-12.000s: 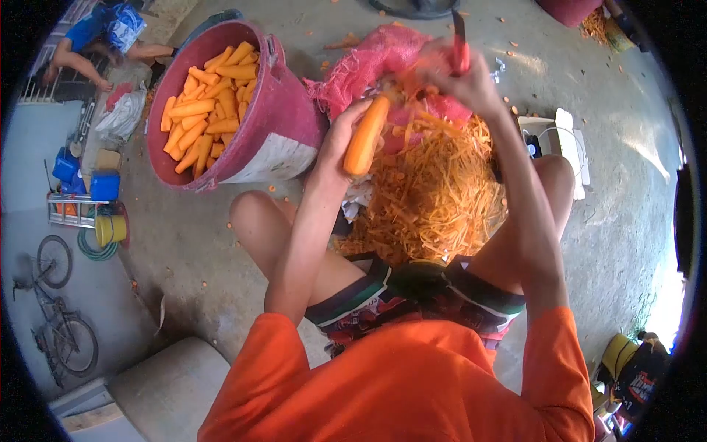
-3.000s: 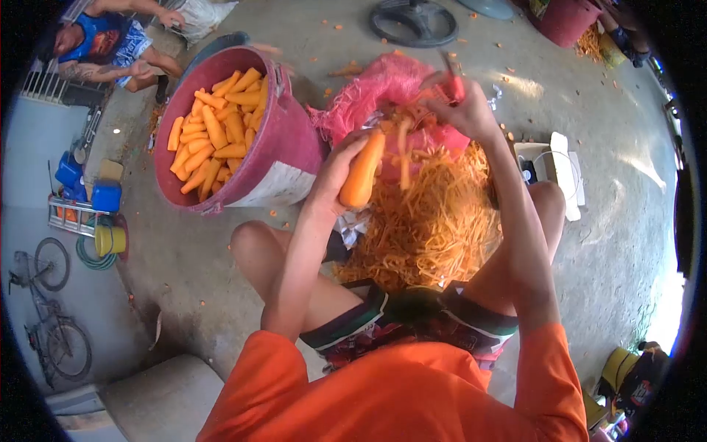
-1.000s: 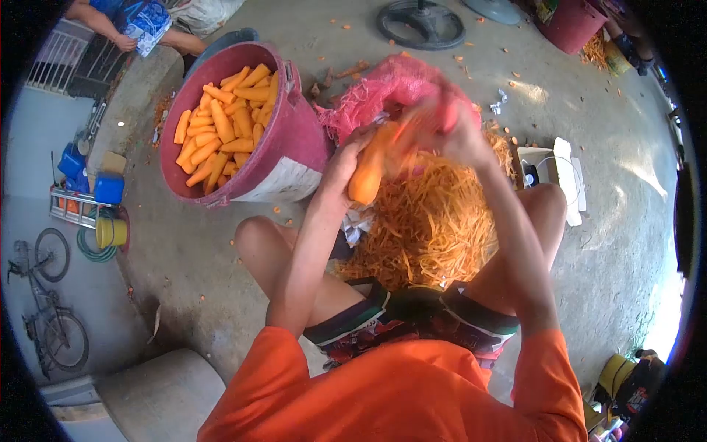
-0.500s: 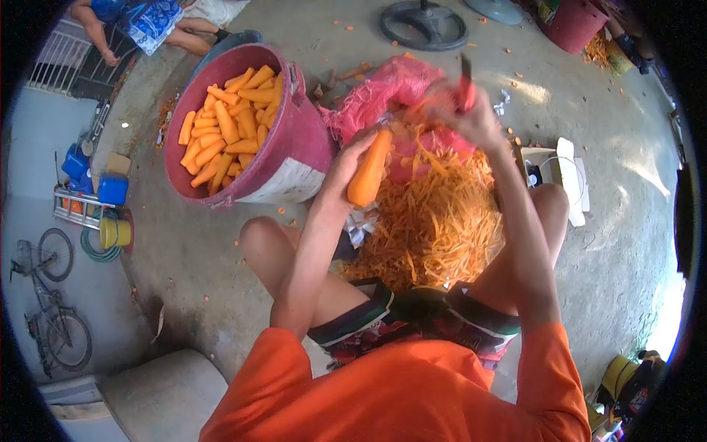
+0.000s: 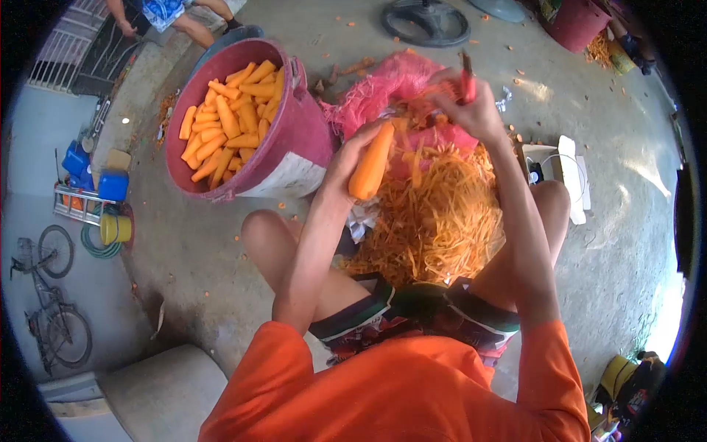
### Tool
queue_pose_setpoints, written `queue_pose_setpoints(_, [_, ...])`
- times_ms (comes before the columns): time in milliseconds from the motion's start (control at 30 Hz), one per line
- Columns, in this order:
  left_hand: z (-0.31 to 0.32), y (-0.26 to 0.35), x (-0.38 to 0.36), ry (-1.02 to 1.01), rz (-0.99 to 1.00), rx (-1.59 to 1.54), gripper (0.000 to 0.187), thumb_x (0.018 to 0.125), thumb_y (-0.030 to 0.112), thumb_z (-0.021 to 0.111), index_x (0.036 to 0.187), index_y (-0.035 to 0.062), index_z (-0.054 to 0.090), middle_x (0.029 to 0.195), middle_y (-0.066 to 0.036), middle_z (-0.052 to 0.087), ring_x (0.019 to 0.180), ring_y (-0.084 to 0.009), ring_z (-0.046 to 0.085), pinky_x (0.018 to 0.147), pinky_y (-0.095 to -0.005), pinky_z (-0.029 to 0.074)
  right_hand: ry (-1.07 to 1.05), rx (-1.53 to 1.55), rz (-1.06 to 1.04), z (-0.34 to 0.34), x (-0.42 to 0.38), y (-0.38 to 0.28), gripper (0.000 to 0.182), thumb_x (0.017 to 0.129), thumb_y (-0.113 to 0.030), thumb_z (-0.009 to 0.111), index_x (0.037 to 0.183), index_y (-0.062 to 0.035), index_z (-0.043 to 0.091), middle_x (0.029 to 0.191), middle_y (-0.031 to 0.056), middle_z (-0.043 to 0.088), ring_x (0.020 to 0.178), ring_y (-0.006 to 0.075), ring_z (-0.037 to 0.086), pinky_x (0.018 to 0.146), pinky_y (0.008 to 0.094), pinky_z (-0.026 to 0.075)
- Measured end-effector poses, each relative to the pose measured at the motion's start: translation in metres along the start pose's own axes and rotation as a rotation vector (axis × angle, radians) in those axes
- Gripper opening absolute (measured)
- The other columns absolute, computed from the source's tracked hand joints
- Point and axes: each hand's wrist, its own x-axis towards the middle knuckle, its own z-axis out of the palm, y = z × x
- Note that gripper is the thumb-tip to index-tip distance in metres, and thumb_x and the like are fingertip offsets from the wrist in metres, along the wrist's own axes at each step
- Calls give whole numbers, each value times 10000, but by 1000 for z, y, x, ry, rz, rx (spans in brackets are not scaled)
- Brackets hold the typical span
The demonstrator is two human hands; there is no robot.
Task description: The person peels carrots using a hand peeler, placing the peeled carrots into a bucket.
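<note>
A seated person's left hand (image 5: 346,158) is wrapped around a carrot (image 5: 370,162), held tilted above the heap of peelings (image 5: 434,214) on the floor between the knees, while the right hand (image 5: 475,110) is closed on a red-handled peeler (image 5: 467,81) lifted just past the carrot's far end. With the blade working so near the gripping fingers, a slip on the slick, wet-looking root could nick them. A loosened grip could also drop the carrot into the scraps rather than the full maroon bucket (image 5: 294,140) at left.
</note>
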Motion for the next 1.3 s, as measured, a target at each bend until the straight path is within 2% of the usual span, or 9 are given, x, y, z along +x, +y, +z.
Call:
queue_pose_setpoints(133, [25, -1, 14, 301, 181, 41, 308, 994, 314, 618, 1191, 76, 612, 927, -42, 673, 733, -131, 670, 596, -265, 555, -292, -172, -441, 47, -25, -47, 225, 841, 6, 760, 1050, -19, 683, 943, 55, 740, 914, 137, 688, 768, 311, 559])
queue_pose_setpoints(267, [-3, -7, 6, 193, 86, 106, 326, 989, 296, 625, 1212, 58, 611, 1052, -74, 682, 802, -157, 687, 616, -289, 573, -78, 87, 120, 5, -1, -1, 318, 795, -91, 819, 1094, -74, 710, 961, 86, 744, 922, 176, 689, 848, 329, 541])
queue_pose_setpoints(400, [29, 0, 8, 193, 97, -90, 310, 994, 300, 611, 1200, 69, 625, 999, -55, 686, 780, -135, 681, 592, -266, 567, -261, -150, -349, 43, -28, -43, 229, 836, -25, 765, 1056, -21, 701, 1000, 70, 746, 930, 159, 684, 856, 320, 544])
queue_pose_setpoints(700, [23, 3, 5, 180, 142, 96, 296, 1005, 266, 599, 1227, 70, 598, 1060, -74, 653, 915, -151, 661, 668, -282, 566, -245, -185, -367, 44, -28, -41, 261, 776, -57, 824, 1015, -45, 720, 928, 37, 752, 859, 115, 682, 775, 294, 542])
queue_pose_setpoints(900, [-3, -2, 6, 154, -3, -68, 281, 1005, 271, 605, 1165, 39, 611, 987, -57, 663, 814, -153, 652, 629, -291, 549, 3, 55, 188, 5, -8, -11, 200, 780, -14, 776, 969, -40, 718, 903, 90, 729, 881, 150, 684, 781, 309, 539])
queue_pose_setpoints(1033, [-34, -11, 26, 378, 124, -23, 248, 977, 306, 645, 1089, 86, 621, 883, -42, 654, 732, -138, 631, 587, -274, 526, -179, -174, -362, 38, -23, -43, 148, 821, 4, 726, 960, -45, 721, 947, 69, 737, 865, 179, 689, 782, 318, 545])
queue_pose_setpoints(1100, [-60, -26, 18, 5, 44, -298, 250, 957, 318, 665, 1094, 113, 624, 953, -25, 647, 773, -115, 626, 675, -265, 532, -65, -86, -53, 24, -21, -21, 124, 826, 8, 712, 943, -34, 705, 902, 36, 718, 833, 135, 660, 736, 291, 531])
queue_pose_setpoints(1167, [-35, -46, 24, 650, 93, -179, 246, 952, 294, 668, 1145, 146, 628, 1034, -16, 643, 811, -105, 617, 671, -314, 531, 31, -72, -83, 17, -18, -4, 131, 830, 1, 713, 956, -33, 694, 892, 15, 703, 834, 115, 649, 723, 275, 528])
queue_pose_setpoints(1300, [-94, -92, 38, 712, -124, 534, 297, 943, 304, 682, 1196, 156, 631, 1060, -7, 647, 821, -142, 620, 672, -376, 528, 57, -59, 167, 10, -22, -37, 167, 911, -93, 707, 1044, -35, 624, 770, -5, 607, 682, 91, 583, 593, 280, 485])
